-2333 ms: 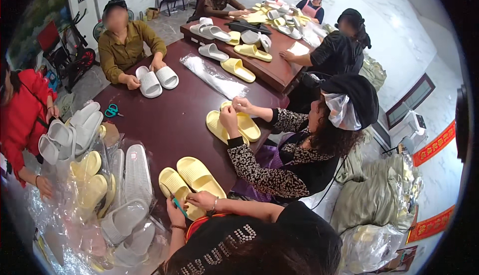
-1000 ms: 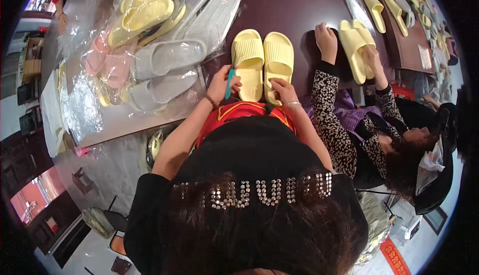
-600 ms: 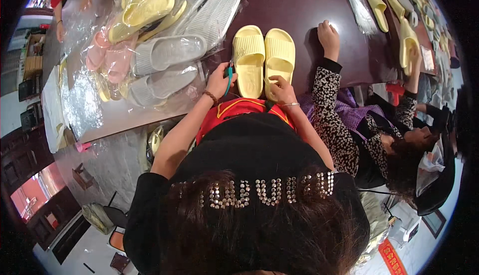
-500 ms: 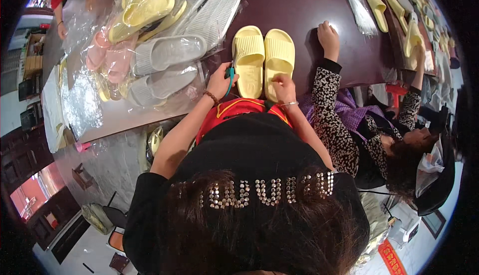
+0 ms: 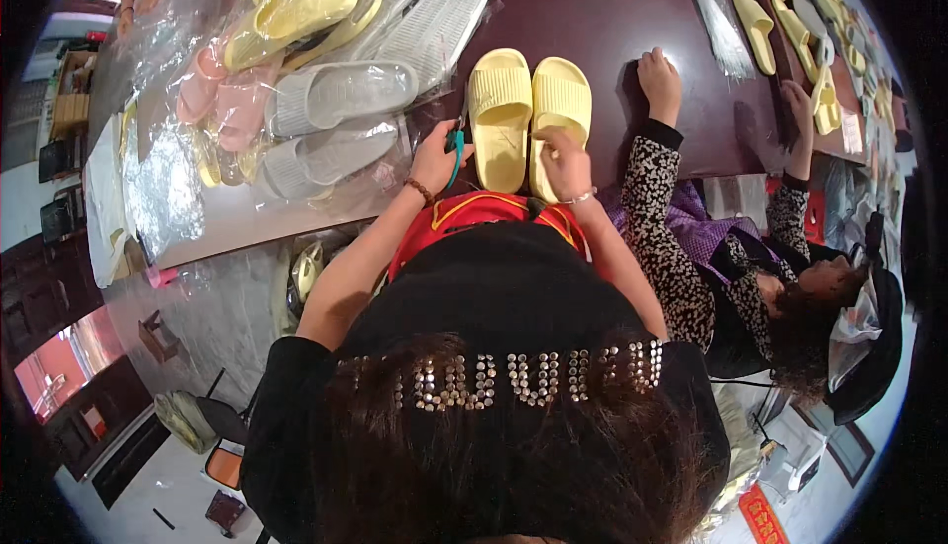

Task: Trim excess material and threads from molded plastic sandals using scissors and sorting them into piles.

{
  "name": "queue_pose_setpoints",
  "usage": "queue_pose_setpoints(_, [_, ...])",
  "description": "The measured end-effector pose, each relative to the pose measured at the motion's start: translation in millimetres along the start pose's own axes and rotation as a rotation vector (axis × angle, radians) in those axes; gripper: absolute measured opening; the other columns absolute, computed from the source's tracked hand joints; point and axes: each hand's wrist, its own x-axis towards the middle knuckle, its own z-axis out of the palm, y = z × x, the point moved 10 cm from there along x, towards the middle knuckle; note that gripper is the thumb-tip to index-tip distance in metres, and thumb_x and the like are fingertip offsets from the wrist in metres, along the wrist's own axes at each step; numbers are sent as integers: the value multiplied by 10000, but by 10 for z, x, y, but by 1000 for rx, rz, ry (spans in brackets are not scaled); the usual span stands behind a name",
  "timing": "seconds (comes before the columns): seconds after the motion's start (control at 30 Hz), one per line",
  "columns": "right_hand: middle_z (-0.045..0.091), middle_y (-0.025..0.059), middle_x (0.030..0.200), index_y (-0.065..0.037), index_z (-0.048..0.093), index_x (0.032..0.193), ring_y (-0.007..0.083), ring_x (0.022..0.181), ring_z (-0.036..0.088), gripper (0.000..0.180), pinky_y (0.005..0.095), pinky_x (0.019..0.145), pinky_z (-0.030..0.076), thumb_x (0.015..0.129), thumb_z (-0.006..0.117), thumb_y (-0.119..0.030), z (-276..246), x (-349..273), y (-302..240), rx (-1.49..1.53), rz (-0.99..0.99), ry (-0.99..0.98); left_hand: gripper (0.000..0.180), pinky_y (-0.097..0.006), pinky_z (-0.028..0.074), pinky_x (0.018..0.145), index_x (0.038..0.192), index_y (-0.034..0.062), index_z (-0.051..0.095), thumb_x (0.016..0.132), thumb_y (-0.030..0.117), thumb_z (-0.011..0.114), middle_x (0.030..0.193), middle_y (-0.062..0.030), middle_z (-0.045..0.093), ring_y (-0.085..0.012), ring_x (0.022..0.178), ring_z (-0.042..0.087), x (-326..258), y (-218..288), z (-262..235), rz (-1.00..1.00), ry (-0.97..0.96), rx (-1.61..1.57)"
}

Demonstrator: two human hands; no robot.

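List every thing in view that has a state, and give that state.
Left hand: closed around teal scissors.
Right hand: fingers pressed on the right yellow slipper.
Left yellow slipper: flat, sole down, touching its pair.
Grey slippers: wrapped in clear plastic.
Co-worker's hand: flat on the table.

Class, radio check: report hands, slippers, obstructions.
Left hand grips teal scissors. Right hand on right yellow slipper. Pair side by side. Co-worker's hand close alongside.

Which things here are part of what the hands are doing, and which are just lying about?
In hand: left hand with teal scissors; right hand on the yellow slipper pair.
Lying about: bagged grey slippers, bagged pink slippers, co-worker's hand.
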Motion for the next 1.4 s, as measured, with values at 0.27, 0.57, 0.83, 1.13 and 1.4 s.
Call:
queue_pose_setpoints(0.27, [498, 91, 882, -88, 511, 862, 266, 797, 544, 243, 357, 625, 464, 658, 600, -187, 717, 61, -138, -517, -167, -247, 471, -257, 438, 541, 1111, -20, 430, 709, 133, 622, 664, -58, 549, -117, 561, 534, -49, -16, -13, 21, 28, 18])
queue_pose_setpoints(0.57, [509, 136, 821, -56, 484, 861, 283, 747, 540, 237, 372, 622, 462, 655, 567, -141, 807, -10, -94, -491, -214, -183, 455, -220, 436, 527, 1124, -19, 405, 740, 106, 615, 695, -31, 511, -87, 584, 509, -131, -60, -151, -5, 49, 7])
queue_pose_setpoints(0.83, [550, 78, 723, -86, 545, 750, 255, 734, 544, 138, 381, 642, 435, 663, 585, -184, 941, 49, -151, -586, -99, -379, 451, -226, 436, 529, 1122, -17, 407, 741, 111, 612, 692, -31, 504, -90, 577, 503, -155, -16, -141, 36, 27, 6])
queue_pose_setpoints(1.13, [547, 102, 933, -78, 565, 609, 267, 954, 475, 158, 374, 796, 327, 665, 635, -208, 175, -197, -891, -423, -464, 205, 464, -228, 429, 538, 1115, -21, 421, 726, 138, 617, 692, -40, 530, -95, 584, 514, -160, -48, -312, 15, 48, -12])
queue_pose_setpoints(1.4, [573, 136, 705, -3, 496, 583, 291, 655, 562, 235, 399, 887, 387, 745, 564, -159, 857, -60, -984, 63, -387, -202, 442, -263, 444, 576, 1085, -21, 451, 708, 148, 608, 691, -96, 576, -128, 606, 561, -82, -34, -406, 150, 131, 59])
